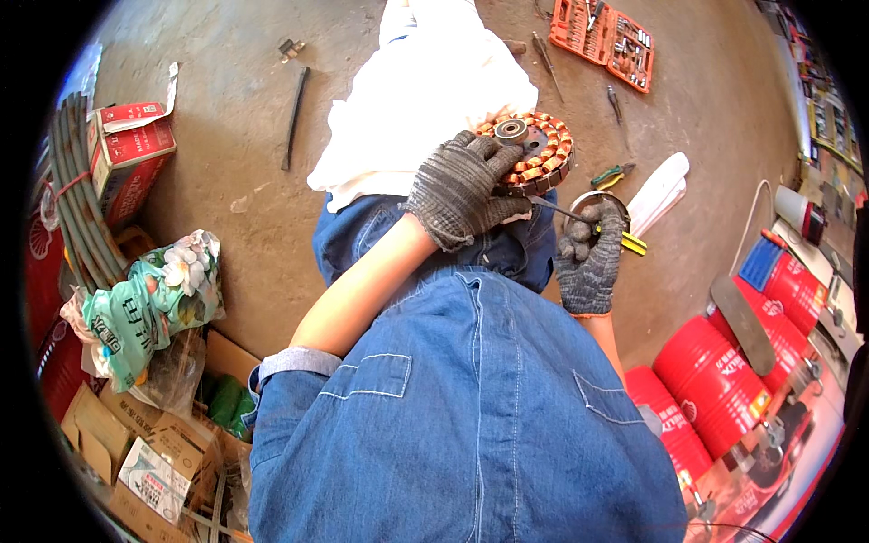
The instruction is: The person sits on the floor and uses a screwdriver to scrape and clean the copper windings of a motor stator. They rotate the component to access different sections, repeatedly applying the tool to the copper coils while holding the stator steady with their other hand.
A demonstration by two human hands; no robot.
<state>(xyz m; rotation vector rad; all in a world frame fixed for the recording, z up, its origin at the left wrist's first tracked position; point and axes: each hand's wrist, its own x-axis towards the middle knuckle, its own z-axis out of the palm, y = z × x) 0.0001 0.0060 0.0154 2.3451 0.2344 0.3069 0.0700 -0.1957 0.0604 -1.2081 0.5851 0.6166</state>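
My left hand (pixel 460 188), in a dark grey knitted glove, is closed on the rim of a round motor stator (pixel 546 163) with copper windings and a bearing at its middle. The stator rests over my lap, at the edge of a white cloth (pixel 407 109). My right hand (pixel 593 258), gloved alike, is closed round a utility knife (pixel 634 242) with a yellow and black handle. Its thin blade points left, to the stator's lower edge; whether it touches cannot be seen. Behind my right hand lies a round metal housing (pixel 593 198), partly hidden.
Pliers (pixel 615 175) and a white roll (pixel 659 195) lie on the floor at right. Farther off are screwdrivers (pixel 547 63), an orange socket set (pixel 605 38) and a dark bar (pixel 295 118). Red drums (pixel 711 385) stand at right, boxes (pixel 131 154) and bags (pixel 149 312) at left.
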